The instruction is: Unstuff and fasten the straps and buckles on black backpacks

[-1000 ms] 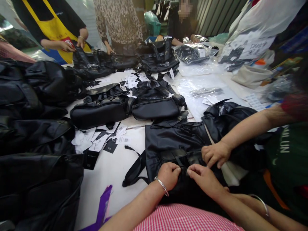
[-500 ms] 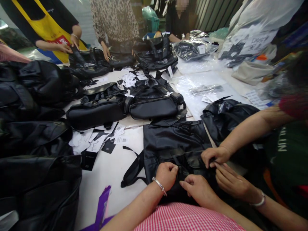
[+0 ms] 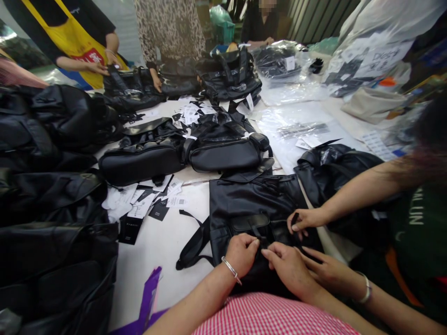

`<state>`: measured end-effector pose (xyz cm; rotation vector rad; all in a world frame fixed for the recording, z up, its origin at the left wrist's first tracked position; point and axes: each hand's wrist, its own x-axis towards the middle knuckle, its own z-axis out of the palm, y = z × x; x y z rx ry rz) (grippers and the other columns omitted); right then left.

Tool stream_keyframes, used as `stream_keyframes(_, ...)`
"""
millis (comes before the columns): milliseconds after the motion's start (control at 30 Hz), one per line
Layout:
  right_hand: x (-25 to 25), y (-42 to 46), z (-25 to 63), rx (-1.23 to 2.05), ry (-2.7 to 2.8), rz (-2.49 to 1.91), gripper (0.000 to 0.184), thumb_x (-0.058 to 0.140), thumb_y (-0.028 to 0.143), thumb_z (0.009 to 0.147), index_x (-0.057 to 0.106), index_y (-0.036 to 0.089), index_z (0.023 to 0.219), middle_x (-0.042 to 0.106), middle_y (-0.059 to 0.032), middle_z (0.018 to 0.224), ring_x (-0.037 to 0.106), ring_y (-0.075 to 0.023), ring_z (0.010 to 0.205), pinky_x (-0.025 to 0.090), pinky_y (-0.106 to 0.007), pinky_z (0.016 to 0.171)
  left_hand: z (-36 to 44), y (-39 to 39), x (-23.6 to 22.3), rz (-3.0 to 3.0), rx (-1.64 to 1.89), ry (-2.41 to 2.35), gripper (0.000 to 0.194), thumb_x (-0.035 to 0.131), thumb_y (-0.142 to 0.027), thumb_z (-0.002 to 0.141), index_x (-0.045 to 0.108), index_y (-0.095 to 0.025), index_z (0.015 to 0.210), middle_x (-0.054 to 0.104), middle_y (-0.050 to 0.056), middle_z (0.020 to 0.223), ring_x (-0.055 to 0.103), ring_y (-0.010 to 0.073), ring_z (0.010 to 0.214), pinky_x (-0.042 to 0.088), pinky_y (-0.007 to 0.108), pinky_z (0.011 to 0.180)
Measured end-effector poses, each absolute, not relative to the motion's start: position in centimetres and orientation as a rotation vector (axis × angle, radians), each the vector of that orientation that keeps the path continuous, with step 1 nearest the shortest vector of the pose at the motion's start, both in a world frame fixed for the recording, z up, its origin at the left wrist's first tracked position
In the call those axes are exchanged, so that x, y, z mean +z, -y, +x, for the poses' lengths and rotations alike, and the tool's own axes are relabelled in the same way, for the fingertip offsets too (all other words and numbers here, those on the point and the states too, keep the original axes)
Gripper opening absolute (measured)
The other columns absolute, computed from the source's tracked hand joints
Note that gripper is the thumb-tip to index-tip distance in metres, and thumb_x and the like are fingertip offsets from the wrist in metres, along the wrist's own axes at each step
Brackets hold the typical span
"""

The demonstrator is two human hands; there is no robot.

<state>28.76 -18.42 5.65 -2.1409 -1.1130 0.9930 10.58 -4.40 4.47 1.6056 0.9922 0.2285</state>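
Observation:
A flat black leather bag [image 3: 254, 200] lies on the white table [image 3: 160, 251] right before me. My left hand [image 3: 242, 253], with a silver bangle on the wrist, is closed in a pinch on a strap or buckle at the bag's near edge. My right hand [image 3: 288, 267] pinches the same spot from the right, fingertips meeting the left's. What exactly sits between my fingers is too small to see. A co-worker at my right has one hand [image 3: 303, 219] on the bag's pocket flap and the other hand [image 3: 326, 270] beside my right hand.
Two black zipped bags [image 3: 143, 160] [image 3: 225, 149] lie behind it, with scattered paper tags [image 3: 139, 204] beside them. Piles of black bags [image 3: 45, 186] fill the left side. Clear plastic sleeves [image 3: 296, 125] cover the right. Three people work at the far end.
The co-worker's second hand came in beside my right hand, and their first hand shifted left along the bag's flap. My own hands stayed pinched at the bag's near edge.

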Motion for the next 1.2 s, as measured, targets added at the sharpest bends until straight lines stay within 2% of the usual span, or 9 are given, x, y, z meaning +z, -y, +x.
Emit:
stream_keyframes(100,5.7,15.9,25.4,1.071,1.091,-2.156,0.017,0.059,0.036,0.079,0.066,0.027,0.067,0.066,-0.0031,0.061,0.066,-0.0269,0.074,0.053,-0.039,0.067,10.5,4.5,4.7,1.631,0.245,-0.992,0.026,0.052,-0.026,0.086,0.074,-0.019,0.075,0.067,0.002,0.073,0.059,0.0147,0.073,0.043,0.026,0.070)
stream_keyframes(267,7.0,14.3,25.1,1.112,1.066,-2.130,0.026,0.054,0.043,0.083,0.065,0.021,0.091,0.070,-0.0029,0.083,0.063,-0.0204,0.078,0.050,-0.031,0.071,10.4,5.0,5.0,1.723,0.261,-0.981,0.028,0.052,-0.025,0.087,0.068,-0.018,0.065,0.060,0.001,0.067,0.055,0.0132,0.068,0.040,0.025,0.065)
stream_keyframes(433,7.0,14.5,24.8,1.099,0.890,-2.141,0.023,0.058,0.042,0.079,0.067,0.020,0.082,0.068,-0.0020,0.079,0.060,-0.0196,0.078,0.047,-0.029,0.070,10.3,5.3,5.1,1.795,0.259,-0.943,0.029,0.050,-0.022,0.088,0.064,-0.018,0.064,0.057,0.001,0.068,0.053,0.0125,0.068,0.038,0.024,0.064)
stream_keyframes(600,7.2,14.2,24.4,1.347,0.635,-2.036,0.026,0.054,0.044,0.079,0.061,0.019,0.075,0.055,0.0021,0.059,0.048,-0.0128,0.054,0.036,-0.024,0.048,10.3,5.5,5.1,1.845,0.211,-0.954,0.029,0.048,-0.021,0.089,0.063,-0.018,0.064,0.057,0.003,0.069,0.053,0.0131,0.069,0.038,0.024,0.063)
stream_keyframes(800,7.0,14.1,24.5,1.251,0.715,-2.096,0.025,0.058,0.046,0.076,0.058,0.021,0.075,0.060,-0.0003,0.069,0.055,-0.0168,0.067,0.044,-0.027,0.059,10.4,5.7,5.3,1.884,0.230,-0.940,0.029,0.047,-0.020,0.089,0.059,-0.018,0.063,0.057,0.003,0.070,0.052,0.0122,0.068,0.036,0.024,0.061)
stream_keyframes(967,6.5,14.2,23.9,1.290,0.612,-2.055,0.025,0.061,0.045,0.075,0.061,0.020,0.076,0.061,-0.0002,0.071,0.055,-0.0166,0.068,0.045,-0.027,0.061,10.3,5.6,5.3,1.932,0.223,-0.910,0.029,0.047,-0.019,0.089,0.057,-0.018,0.062,0.055,0.002,0.069,0.052,0.0121,0.067,0.036,0.024,0.060)
stream_keyframes(1033,6.6,13.9,23.8,1.318,0.525,-2.006,0.024,0.064,0.044,0.074,0.060,0.019,0.074,0.056,0.0019,0.065,0.050,-0.0135,0.062,0.040,-0.025,0.055,10.4,5.5,5.2,1.923,0.217,-0.921,0.029,0.046,-0.020,0.089,0.058,-0.018,0.063,0.055,0.002,0.070,0.052,0.0120,0.067,0.036,0.024,0.060)
stream_keyframes(1133,6.9,13.0,24.4,1.473,0.254,-1.838,0.026,0.066,0.042,0.073,0.055,0.019,0.071,0.046,0.0055,0.058,0.033,-0.0066,0.046,0.024,-0.021,0.042,10.6,5.5,5.1,1.910,0.192,-0.943,0.028,0.046,-0.020,0.090,0.060,-0.018,0.065,0.056,0.003,0.071,0.053,0.0125,0.068,0.037,0.024,0.062)
stream_keyframes(1200,7.2,12.3,25.0,1.589,0.051,-1.695,0.027,0.066,0.041,0.072,0.050,0.019,0.070,0.044,0.0063,0.058,0.024,-0.0042,0.043,0.016,-0.019,0.040,10.7,5.5,4.9,1.911,0.188,-0.975,0.028,0.045,-0.020,0.090,0.061,-0.018,0.067,0.057,0.003,0.072,0.054,0.0133,0.069,0.038,0.025,0.063)
